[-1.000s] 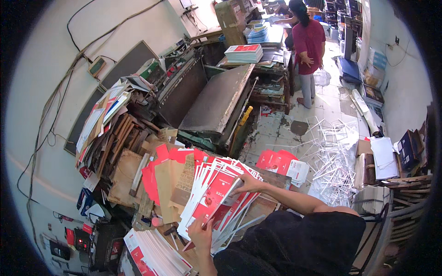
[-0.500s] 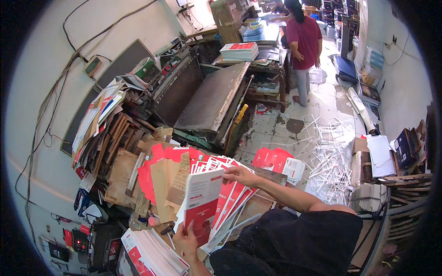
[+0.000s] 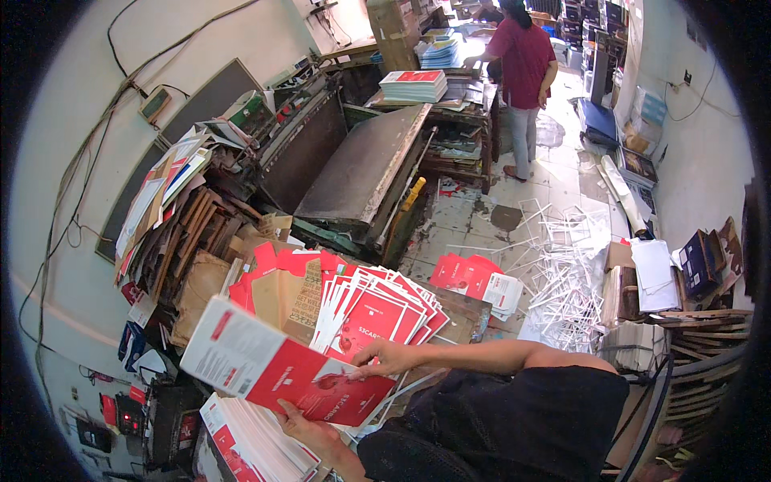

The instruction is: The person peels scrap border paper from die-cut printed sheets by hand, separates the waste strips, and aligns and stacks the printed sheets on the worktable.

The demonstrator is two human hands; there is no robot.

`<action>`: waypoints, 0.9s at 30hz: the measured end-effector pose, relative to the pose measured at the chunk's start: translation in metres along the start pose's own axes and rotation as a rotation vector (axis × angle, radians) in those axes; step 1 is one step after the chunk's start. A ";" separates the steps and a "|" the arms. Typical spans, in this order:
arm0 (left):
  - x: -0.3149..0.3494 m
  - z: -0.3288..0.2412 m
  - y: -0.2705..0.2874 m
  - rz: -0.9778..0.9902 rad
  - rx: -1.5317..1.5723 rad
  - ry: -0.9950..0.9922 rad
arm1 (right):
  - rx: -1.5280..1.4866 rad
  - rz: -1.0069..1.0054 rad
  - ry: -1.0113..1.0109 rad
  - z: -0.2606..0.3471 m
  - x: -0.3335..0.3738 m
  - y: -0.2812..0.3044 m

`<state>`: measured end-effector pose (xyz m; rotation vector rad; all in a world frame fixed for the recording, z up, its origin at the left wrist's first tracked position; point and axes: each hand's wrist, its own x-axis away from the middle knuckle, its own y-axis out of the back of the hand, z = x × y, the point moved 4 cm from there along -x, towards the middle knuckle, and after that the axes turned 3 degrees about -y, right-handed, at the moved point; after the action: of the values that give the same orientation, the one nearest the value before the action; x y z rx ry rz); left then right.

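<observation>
A printed cover sheet [image 3: 277,371], white at its left end and red at its right, lies slantwise between my hands. My left hand [image 3: 309,434] is closed on its lower edge, thumb on top and the other fingers mostly hidden beneath. My right hand [image 3: 384,357] grips the sheet near its right end, fingers bent over the red part. Just beyond is a fanned pile of red-and-white printed sheets [image 3: 381,304], beside brown kraft paper [image 3: 277,297]. Below my left hand sits a thick stack of white-edged printed sheets [image 3: 261,442].
A dark metal machine with a slanted plate [image 3: 365,169] stands ahead. White paper strips [image 3: 566,277] litter the floor at right, near another pile of red sheets [image 3: 470,277]. A person in a dark red top [image 3: 522,68] stands farther back. Boards and papers [image 3: 181,233] are heaped at left.
The cover sheet has swung from upright to a leftward slant, showing its wide printed face. My right hand has come down from the fanned pile onto the sheet; my left hand has shifted slightly left.
</observation>
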<state>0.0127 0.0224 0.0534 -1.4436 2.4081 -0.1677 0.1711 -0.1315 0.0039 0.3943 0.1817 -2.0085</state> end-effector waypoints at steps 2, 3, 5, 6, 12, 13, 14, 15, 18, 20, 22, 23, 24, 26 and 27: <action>-0.003 0.000 0.003 -0.030 0.074 0.010 | -0.020 0.020 0.014 0.001 0.004 -0.011; -0.004 0.000 0.003 -0.056 0.147 0.019 | -0.020 0.018 0.012 -0.002 0.006 -0.011; -0.011 0.005 0.014 -0.049 0.187 0.018 | 0.025 0.087 -0.053 -0.014 0.008 -0.011; -0.013 0.005 0.016 -0.046 0.227 0.016 | 0.024 0.088 -0.055 -0.012 0.009 -0.010; -0.012 -0.008 0.015 -0.097 0.370 0.026 | -0.026 0.108 -0.156 -0.020 0.018 -0.004; -0.012 -0.009 0.015 -0.097 0.369 0.027 | -0.051 0.109 -0.167 -0.021 0.020 -0.004; -0.012 -0.011 0.014 -0.089 0.391 0.020 | -0.076 0.110 -0.179 -0.023 0.021 -0.004; -0.012 -0.012 0.014 -0.081 0.412 0.013 | -0.076 0.110 -0.180 -0.025 0.022 -0.004; -0.012 -0.013 0.013 -0.120 0.429 0.032 | -0.125 0.069 -0.186 -0.026 0.023 -0.006; -0.010 -0.014 0.010 -0.125 0.421 0.014 | -0.184 0.065 -0.198 -0.024 0.023 -0.010; -0.009 -0.016 0.006 -0.130 0.413 -0.005 | -0.171 0.027 -0.189 -0.027 0.025 -0.013; -0.009 -0.019 0.005 -0.119 0.380 -0.049 | -0.158 -0.011 -0.179 -0.028 0.025 -0.013; -0.008 -0.022 0.004 -0.111 0.347 -0.093 | -0.158 -0.008 -0.179 -0.029 0.026 -0.013; -0.014 -0.021 0.010 -0.172 0.275 -0.158 | -0.105 -0.029 -0.226 -0.031 0.027 -0.010; -0.015 -0.020 0.014 -0.234 0.201 -0.220 | -0.105 -0.023 -0.228 -0.027 0.025 -0.009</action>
<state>0.0006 0.0412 0.0717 -1.5567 1.9861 -0.2815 0.1582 -0.1406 -0.0306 0.0952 0.1483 -2.0388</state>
